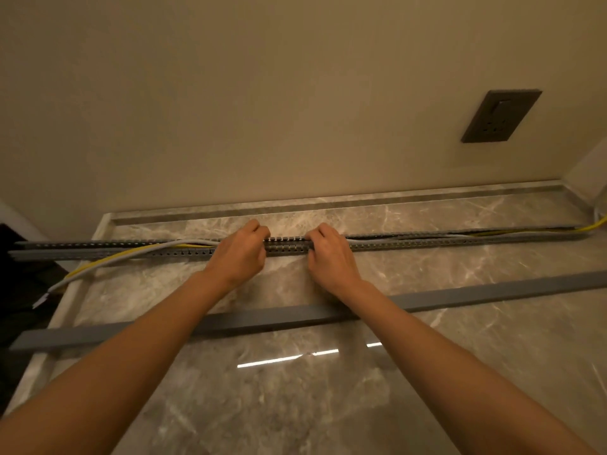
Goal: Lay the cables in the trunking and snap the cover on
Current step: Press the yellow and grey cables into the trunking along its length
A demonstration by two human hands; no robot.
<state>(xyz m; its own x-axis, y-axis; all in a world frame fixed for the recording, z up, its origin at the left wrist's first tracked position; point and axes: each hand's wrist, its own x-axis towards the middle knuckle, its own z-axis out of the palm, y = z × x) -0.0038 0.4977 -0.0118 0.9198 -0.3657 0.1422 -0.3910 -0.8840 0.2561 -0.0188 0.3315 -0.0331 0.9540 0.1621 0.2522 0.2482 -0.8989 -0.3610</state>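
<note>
A long grey slotted trunking (pixel 427 243) lies across the marble counter (pixel 295 389) near the wall. A white cable (pixel 138 252) and a yellow cable (pixel 591 226) run along it; at the left both spill out over its front wall and hang off the counter's edge. My left hand (pixel 238 254) and my right hand (pixel 328 254) rest on the trunking's middle, fingers curled over the cables and the slotted walls, pressing down. The flat grey cover (pixel 492 292) lies loose on the counter nearer to me, passing under both forearms.
A dark wall socket (pixel 501 116) sits on the beige wall at upper right. The counter ends at the left, where a dark space drops away. A raised stone lip runs along the wall behind the trunking.
</note>
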